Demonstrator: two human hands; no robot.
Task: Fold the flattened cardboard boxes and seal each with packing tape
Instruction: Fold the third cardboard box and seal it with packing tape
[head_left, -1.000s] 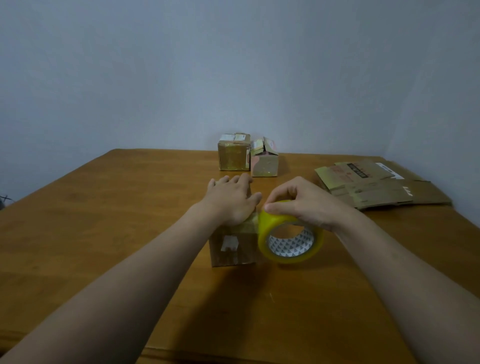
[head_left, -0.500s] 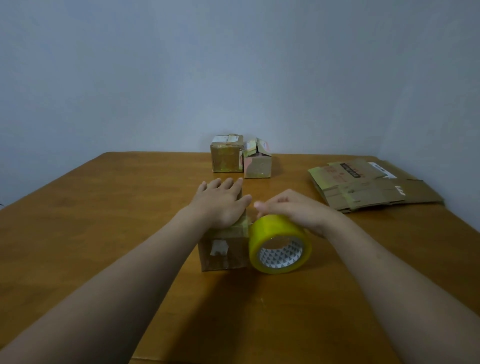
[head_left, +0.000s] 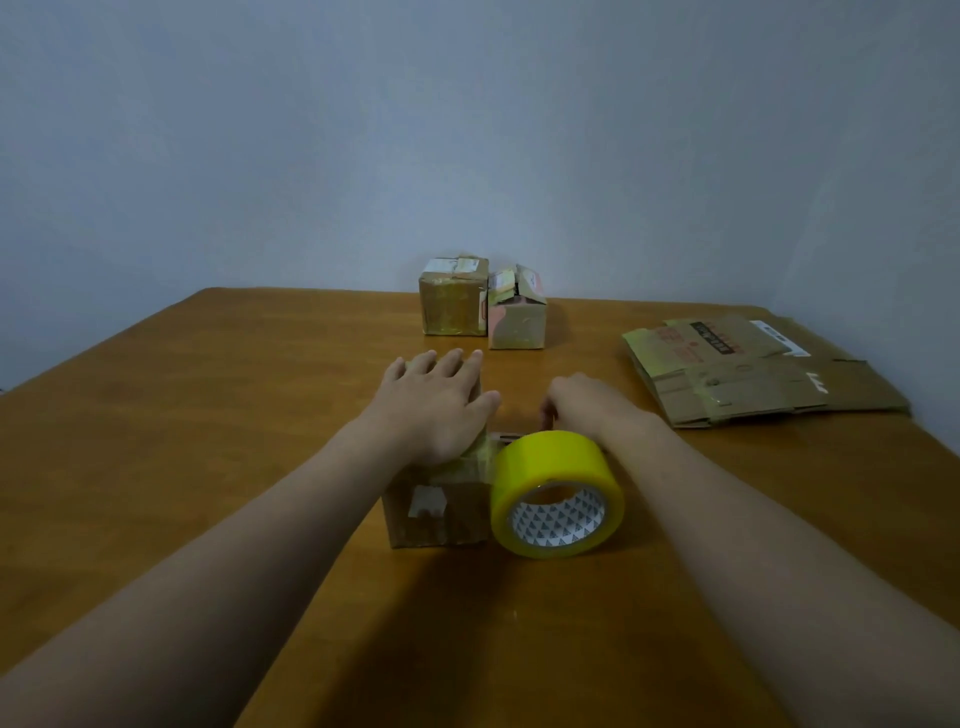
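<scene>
Head view: left hand (head_left: 436, 410) is pressing flat, fingers straight, on the small box (head_left: 441, 514) mid-table (head_left: 208, 441). Tape roll (head_left: 558, 493) is standing on edge, touching the box's right side. Right hand (head_left: 587, 402) is sitting just beyond the roll, fingers curled down; can't tell its grip.

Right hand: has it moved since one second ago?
Yes. The right hand has left the top of the tape and gone farther from the camera, behind the tape, beside the box under the left hand.

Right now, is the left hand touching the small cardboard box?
Touching. The head view shows the left hand lying flat on top of the cardboard box.
</scene>
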